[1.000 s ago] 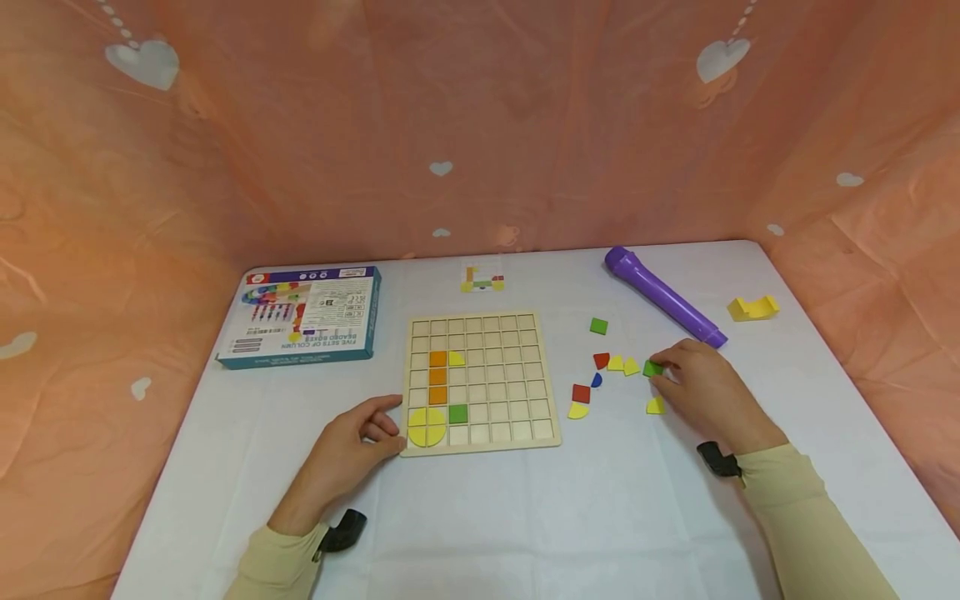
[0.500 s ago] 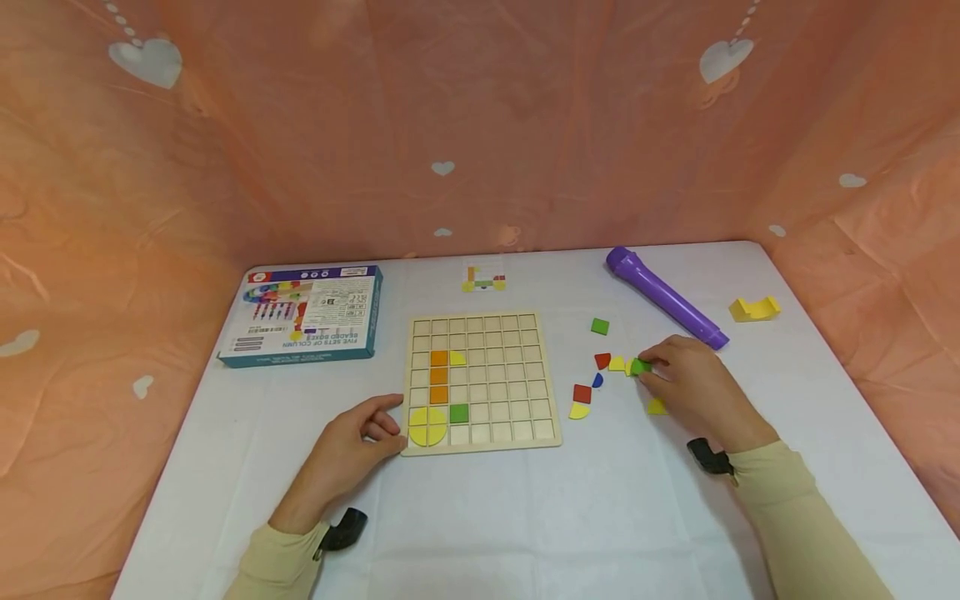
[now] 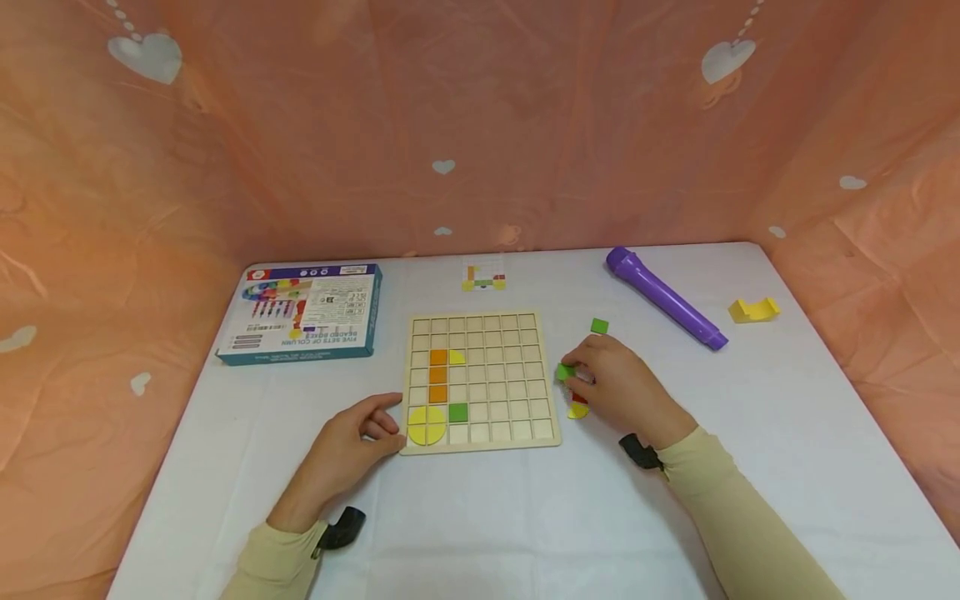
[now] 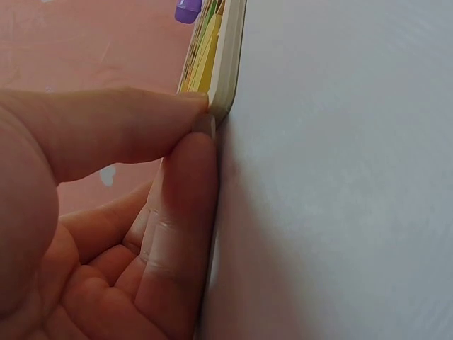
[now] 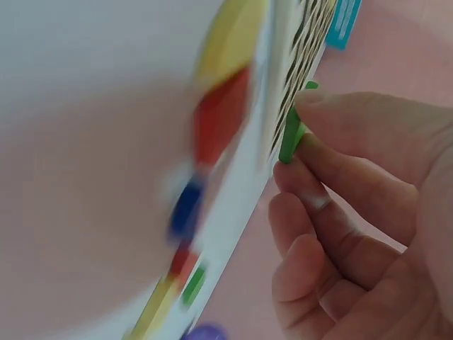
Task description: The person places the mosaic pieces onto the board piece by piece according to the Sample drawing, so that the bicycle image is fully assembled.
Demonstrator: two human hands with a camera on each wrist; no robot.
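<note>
In the head view my left hand (image 3: 347,447) touches the left edge of a wooden grid board (image 3: 513,447), with index finger and thumb apart near its lower corner. The left wrist view shows the thumb and a finger close at that corner. My right hand (image 3: 622,392) pinches a green square tile (image 3: 565,372) between thumb and fingertips, just past the board's right edge. Seated in the board are several orange squares (image 3: 438,375), yellow quarter-circles forming a disc (image 3: 427,426), one more yellow quarter-circle (image 3: 457,357) and a green square (image 3: 458,412).
Beside the board lie a red tile (image 5: 221,117), a blue half-circle (image 5: 186,211), a yellow quarter-circle (image 3: 578,412) and another green square (image 3: 599,326). Behind are a pattern card (image 3: 483,275) and purple microphone (image 3: 667,298). A yellow curved block (image 3: 754,310) and flat box (image 3: 303,317) flank them.
My right hand has carried the green square tile leftward, across the loose tiles to the board's right edge. My left hand and the board have stayed in place.
</note>
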